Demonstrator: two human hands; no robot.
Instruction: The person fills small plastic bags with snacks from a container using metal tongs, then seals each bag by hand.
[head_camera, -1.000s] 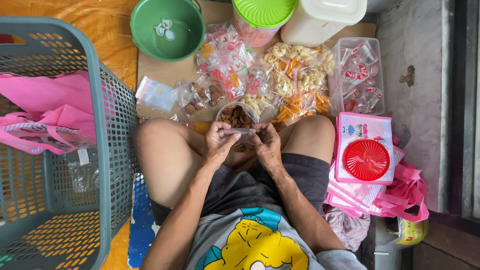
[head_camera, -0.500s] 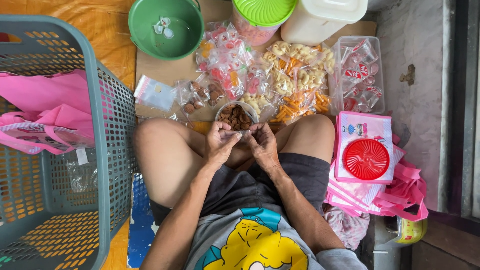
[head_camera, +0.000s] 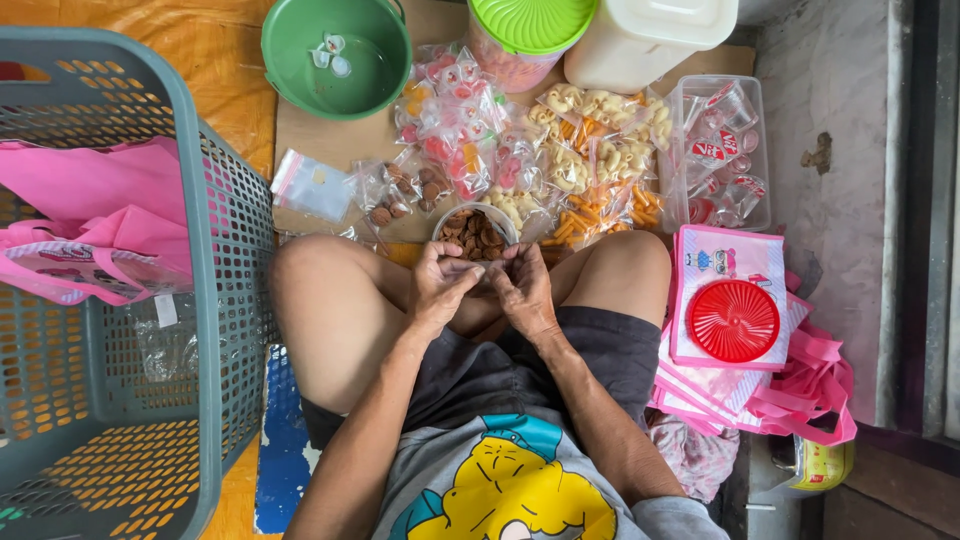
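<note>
I sit cross-legged on the floor with both hands together between my knees. My left hand and my right hand pinch a small clear bag, which is mostly hidden by the fingers. Just beyond the fingertips stands a small bowl filled with brown snack pieces. Further out, small filled snack bags lie in a heap on a cardboard sheet.
A large grey-green plastic basket with pink bags stands at my left. Ahead are a green bowl, a green-lidded jar, a white container and a clear tub. A red lid lies on pink bags at my right.
Both hands have stayed together below the bowl, with only small finger movements. The bowl and the bags have not moved.
</note>
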